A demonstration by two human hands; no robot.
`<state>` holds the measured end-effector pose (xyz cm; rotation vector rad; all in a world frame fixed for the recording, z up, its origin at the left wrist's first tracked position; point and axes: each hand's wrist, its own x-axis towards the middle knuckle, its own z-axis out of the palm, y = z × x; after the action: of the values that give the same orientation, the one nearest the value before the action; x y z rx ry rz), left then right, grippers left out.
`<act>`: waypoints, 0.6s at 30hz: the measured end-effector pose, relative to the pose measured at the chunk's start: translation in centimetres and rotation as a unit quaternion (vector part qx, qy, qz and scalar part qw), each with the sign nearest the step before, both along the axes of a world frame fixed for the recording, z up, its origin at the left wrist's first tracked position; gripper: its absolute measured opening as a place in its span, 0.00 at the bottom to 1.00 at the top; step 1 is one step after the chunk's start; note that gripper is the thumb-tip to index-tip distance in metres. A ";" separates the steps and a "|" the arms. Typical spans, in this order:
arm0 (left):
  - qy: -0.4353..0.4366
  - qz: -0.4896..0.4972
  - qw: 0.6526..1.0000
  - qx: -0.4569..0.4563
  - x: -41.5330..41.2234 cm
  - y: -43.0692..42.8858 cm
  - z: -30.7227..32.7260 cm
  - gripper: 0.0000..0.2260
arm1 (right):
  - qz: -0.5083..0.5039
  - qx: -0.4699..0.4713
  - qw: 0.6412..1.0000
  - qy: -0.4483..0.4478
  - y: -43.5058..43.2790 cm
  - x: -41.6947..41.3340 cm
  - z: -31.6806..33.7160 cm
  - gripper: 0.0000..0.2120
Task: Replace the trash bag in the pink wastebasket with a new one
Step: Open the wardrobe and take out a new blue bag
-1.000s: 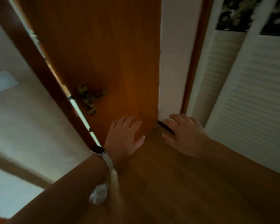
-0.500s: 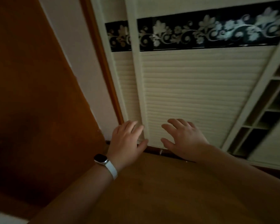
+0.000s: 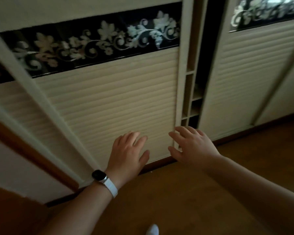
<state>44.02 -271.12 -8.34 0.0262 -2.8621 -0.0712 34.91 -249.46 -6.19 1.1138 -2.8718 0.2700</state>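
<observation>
Neither the pink wastebasket nor any trash bag is in view. My left hand floats in front of me, palm down, fingers spread, holding nothing; a black watch on a white strap sits on its wrist. My right hand hovers beside it at the same height, fingers apart and empty. Both hands are held out over the wooden floor, in front of a cream wardrobe.
A cream slatted wardrobe door with a black floral band fills the wall ahead. A second sliding door stands to the right, with narrow open shelves between them. Brown wooden floor lies below. A white sock toe shows at the bottom edge.
My view has swung right, from the brown door to the wardrobe front. Both hands stay held out, open and empty, in the same pose.
</observation>
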 end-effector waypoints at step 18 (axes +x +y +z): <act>0.029 -0.379 0.925 0.022 -27.4 8.2 2.2 0.21 | -0.367 0.026 0.928 0.061 8.2 -8.9 2.5 0.27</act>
<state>16.59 -262.94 -6.15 -1.0473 -2.6318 -0.2806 25.97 -241.21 -3.65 -0.0032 -2.9366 0.0754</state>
